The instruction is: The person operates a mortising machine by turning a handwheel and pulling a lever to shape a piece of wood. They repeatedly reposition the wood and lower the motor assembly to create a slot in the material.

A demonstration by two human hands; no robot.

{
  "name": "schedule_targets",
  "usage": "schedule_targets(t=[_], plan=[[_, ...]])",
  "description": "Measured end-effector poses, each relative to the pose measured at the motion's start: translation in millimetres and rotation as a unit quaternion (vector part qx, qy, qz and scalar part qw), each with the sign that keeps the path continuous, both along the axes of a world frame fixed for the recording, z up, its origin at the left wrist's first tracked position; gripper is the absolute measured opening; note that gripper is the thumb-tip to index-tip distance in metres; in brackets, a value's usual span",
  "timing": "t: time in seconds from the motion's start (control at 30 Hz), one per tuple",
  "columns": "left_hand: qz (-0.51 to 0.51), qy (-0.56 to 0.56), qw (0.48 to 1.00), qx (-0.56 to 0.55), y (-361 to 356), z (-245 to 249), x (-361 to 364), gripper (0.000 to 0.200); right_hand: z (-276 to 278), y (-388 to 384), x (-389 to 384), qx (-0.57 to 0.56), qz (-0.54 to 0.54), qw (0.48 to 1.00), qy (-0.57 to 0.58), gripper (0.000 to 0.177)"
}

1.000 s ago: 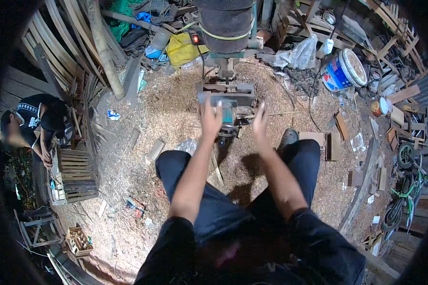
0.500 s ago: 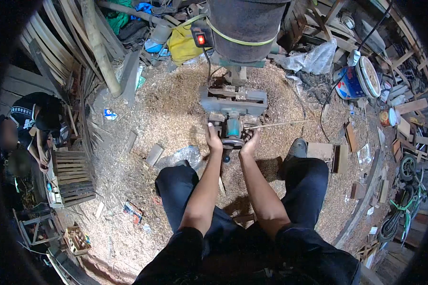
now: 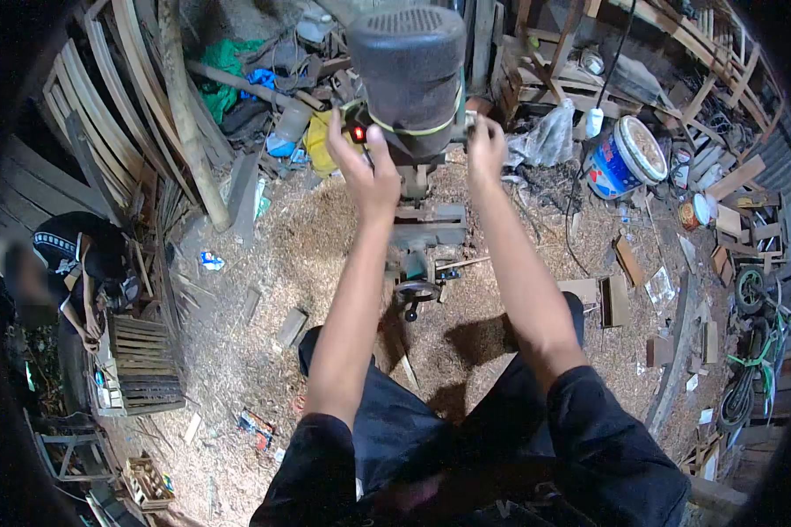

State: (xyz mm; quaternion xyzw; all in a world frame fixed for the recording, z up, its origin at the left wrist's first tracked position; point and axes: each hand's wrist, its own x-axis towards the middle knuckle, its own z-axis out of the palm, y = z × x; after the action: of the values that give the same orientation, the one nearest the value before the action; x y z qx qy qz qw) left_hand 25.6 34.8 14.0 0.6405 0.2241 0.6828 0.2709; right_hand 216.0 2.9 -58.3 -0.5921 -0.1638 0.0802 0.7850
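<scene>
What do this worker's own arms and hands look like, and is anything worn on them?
The left arm and right arm are bare below short black sleeves. The left hand and right hand wear no gloves; no watch, ring or bracelet shows.

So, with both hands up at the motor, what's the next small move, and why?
Probably press the lit red switch: the left hand is right beside it on the motor, and the right hand is at the opposite side.
</scene>
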Motion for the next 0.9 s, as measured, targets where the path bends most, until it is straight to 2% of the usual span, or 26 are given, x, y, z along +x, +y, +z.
schedule_targets(t=[0.03, 0.07, 0.13, 0.2, 0.23, 0.3, 0.33, 0.37, 0.43, 0.5, 0.57, 0.63, 0.7, 0.73, 0.83, 0.87, 0.9], plan=[[0.057, 0.015, 0.996, 0.072, 6, 20, 0, 0.056, 15, 21, 13, -0.007, -0.048, 0.998, -0.030, 0.032], [0.113, 0.027, 0.983, 0.144, 11, 41, 3, 0.056, 28, 35, 24, -0.005, -0.048, 0.998, -0.038, 0.036], [0.053, 0.024, 0.981, 0.188, 17, 84, 11, 0.054, 54, 46, 36, -0.076, -0.045, 0.992, -0.089, 0.048], [0.001, 0.034, 0.974, 0.224, 24, 103, 25, 0.050, 39, 73, 70, -0.152, 0.006, 0.984, -0.088, 0.060], [0.040, 0.098, 0.965, 0.238, 26, 105, 31, 0.045, 23, 81, 92, -0.154, 0.117, 0.974, -0.119, 0.072], [0.041, 0.061, 0.963, 0.259, 28, 102, 38, 0.038, 41, 86, 93, -0.214, 0.164, 0.963, 0.005, 0.104], [0.032, 0.056, 0.964, 0.256, 30, 101, 44, 0.037, 47, 78, 100, -0.131, 0.232, 0.962, 0.067, 0.094], [0.030, 0.053, 0.966, 0.251, 28, 102, 45, 0.036, 25, 116, 146, -0.186, 0.230, 0.955, 0.002, 0.123], [0.035, 0.059, 0.967, 0.244, 28, 100, 39, 0.035, 56, 134, 150, -0.173, 0.230, 0.957, 0.022, 0.125], [0.045, 0.066, 0.967, 0.242, 30, 98, 41, 0.036, 143, 118, 113, -0.013, 0.122, 0.992, -0.017, 0.118], [0.043, 0.070, 0.962, 0.260, 33, 97, 39, 0.036, 213, 128, 127, -0.196, 0.136, 0.963, -0.124, 0.100], [0.039, 0.083, 0.961, 0.262, 35, 93, 36, 0.036, 255, 116, 103, -0.076, 0.090, 0.991, -0.057, 0.104], [0.033, 0.085, 0.956, 0.277, 37, 91, 35, 0.034, 267, 91, 86, -0.096, 0.167, 0.981, -0.022, 0.114], [0.036, 0.081, 0.956, 0.281, 37, 89, 36, 0.033, 265, 87, 71, -0.108, 0.105, 0.988, -0.023, 0.113], [0.053, 0.080, 0.953, 0.287, 36, 86, 36, 0.033, 251, 68, 45, -0.105, 0.001, 0.991, -0.083, 0.112], [0.059, 0.084, 0.953, 0.284, 33, 81, 34, 0.033, 241, 57, 46, -0.108, -0.017, 0.987, -0.116, 0.106], [0.058, 0.085, 0.955, 0.277, 31, 78, 34, 0.033, 242, 24, 26, -0.087, 0.059, 0.988, -0.114, 0.104]])
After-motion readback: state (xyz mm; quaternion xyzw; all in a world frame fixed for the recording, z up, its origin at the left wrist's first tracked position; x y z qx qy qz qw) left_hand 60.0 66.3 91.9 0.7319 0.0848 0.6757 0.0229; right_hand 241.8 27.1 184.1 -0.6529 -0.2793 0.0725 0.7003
